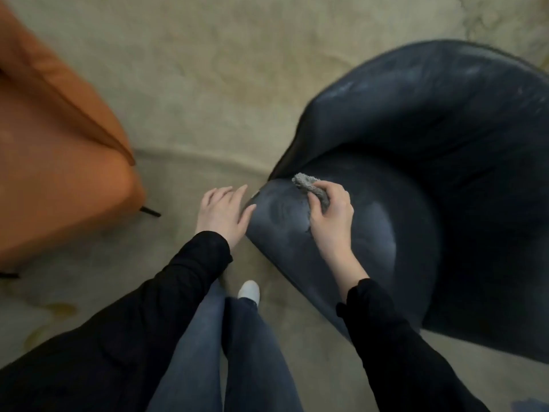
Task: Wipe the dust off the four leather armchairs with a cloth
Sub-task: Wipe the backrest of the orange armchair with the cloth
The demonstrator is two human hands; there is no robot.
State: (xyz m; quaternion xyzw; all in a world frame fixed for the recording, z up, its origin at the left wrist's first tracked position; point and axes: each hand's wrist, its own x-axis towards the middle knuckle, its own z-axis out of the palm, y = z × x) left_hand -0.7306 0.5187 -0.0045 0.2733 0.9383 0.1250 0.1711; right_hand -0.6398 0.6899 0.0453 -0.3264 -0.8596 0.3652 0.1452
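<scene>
Head view is showing the small crumpled grey cloth (312,188) bunched in my right hand (331,215), on top of the rounded front arm of the dark blue-black leather armchair (416,129). I am gripping the cloth with fingers and thumb curled round it, one end sticking out past my knuckles, and holding it against the dusty, streaked leather. My left hand (224,214) is hovering just beside that same arm, on its outer side, fingers straight and spread, holding nothing. Its thumb tip is lying at the leather's edge, and I cannot tell whether it is touching. I am standing by this arm in blue jeans (208,352), one white shoe (249,291) near the chair's base. Well apart from it, across the pale beige carpet (208,84), an orange leather armchair (59,162) is standing on thin black legs.
</scene>
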